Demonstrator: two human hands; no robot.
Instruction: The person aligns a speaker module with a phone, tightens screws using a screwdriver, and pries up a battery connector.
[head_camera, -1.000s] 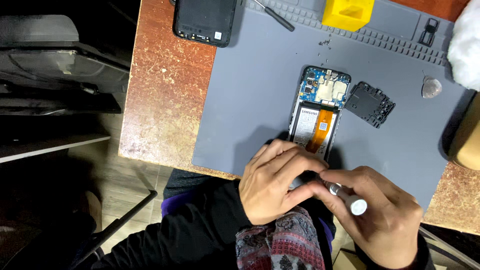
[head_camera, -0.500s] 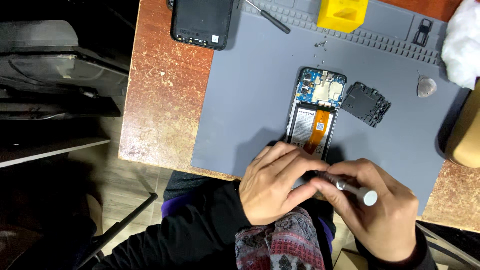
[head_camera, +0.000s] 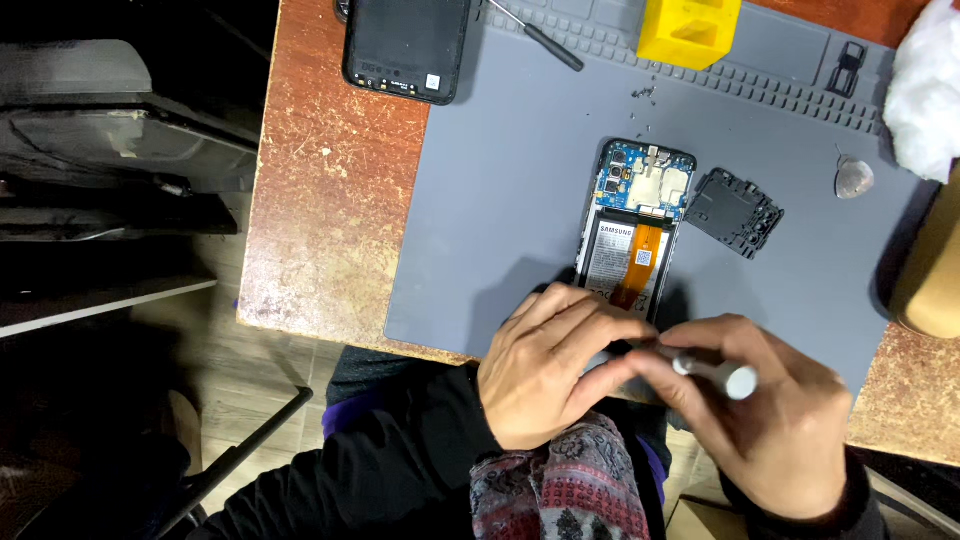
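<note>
At the mat's near edge, the left hand (head_camera: 545, 365) presses flat over the opened phone (head_camera: 632, 225), hiding its lower end. Beside it, touching, the right hand (head_camera: 775, 415) clamps a grey-tipped tool (head_camera: 715, 372) whose working end is hidden under the fingers.

Opened phone (head_camera: 634, 240) lies flat on grey mat (head_camera: 500, 200), battery exposed.
</note>
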